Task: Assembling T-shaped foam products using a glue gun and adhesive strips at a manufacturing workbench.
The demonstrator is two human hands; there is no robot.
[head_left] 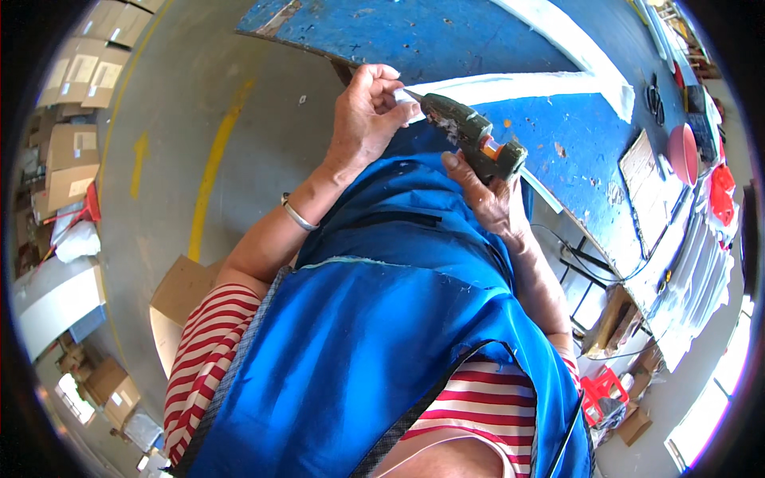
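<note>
My right hand (488, 195) grips a dark green glue gun (472, 137) with an orange trigger part, its nozzle pointing left. My left hand (366, 115) pinches a small white piece (405, 95) right at the nozzle tip. Both hands meet at the near edge of a worn blue table (478, 40), over a long white strip (518, 86) lying on it. A silver bracelet (298, 213) sits on my left wrist. A blue apron (382, 319) over a red and white striped top fills the lower view.
A pink bowl (682, 151), red items (722, 191) and stacked white sheets (701, 271) lie at the table's right end. Cardboard boxes (76, 119) line the left of the grey floor with yellow lines (211, 171). A red stool (602, 390) and cables sit under the table.
</note>
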